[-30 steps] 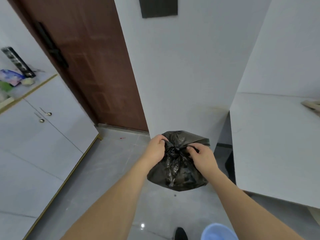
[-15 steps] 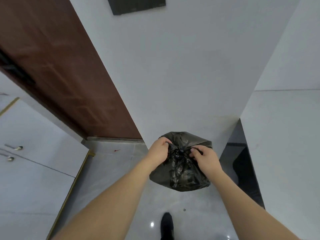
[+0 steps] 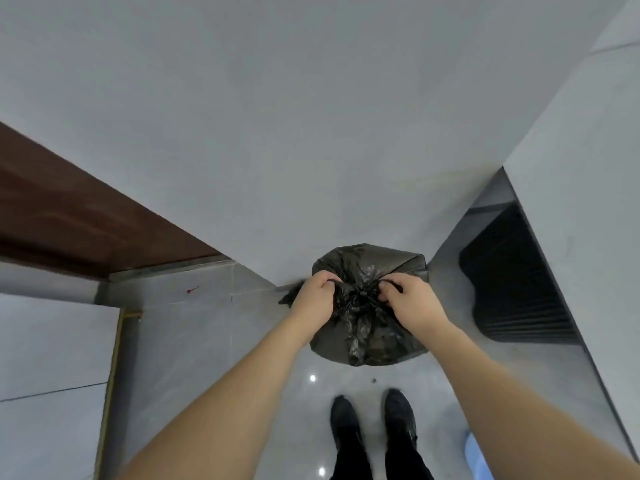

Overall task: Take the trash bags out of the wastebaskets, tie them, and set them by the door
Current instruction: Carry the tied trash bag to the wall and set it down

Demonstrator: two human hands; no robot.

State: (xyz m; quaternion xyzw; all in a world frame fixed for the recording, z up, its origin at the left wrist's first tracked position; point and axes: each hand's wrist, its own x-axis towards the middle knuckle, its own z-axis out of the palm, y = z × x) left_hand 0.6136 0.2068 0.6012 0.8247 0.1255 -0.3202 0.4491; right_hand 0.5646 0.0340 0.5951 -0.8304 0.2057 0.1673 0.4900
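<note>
head view: a black trash bag (image 3: 369,327) hangs in the air in front of the person, above the grey tiled floor (image 3: 194,327) and just ahead of the two black shoes (image 3: 374,424). the left hand (image 3: 313,299) and the right hand (image 3: 408,301) sit close together at the top of the bag, a little apart, each with fingers curled round a bunch of plastic on either side of a small knot at the gathered neck. so the bag is out of its wastebasket, and the tying looks done or nearly done; whether the knot is fully tight cannot be told. the brown door (image 3: 79,216) stands far and to the left, its foot meeting the floor well apart from the bag. a white wall (image 3: 311,116) rises straight ahead and a dark ribbed object (image 3: 512,282) lies on the right. what seems left for this bag is setting it down by the door. no wastebasket or other bag shows here, so how many remain cannot be judged.
</note>
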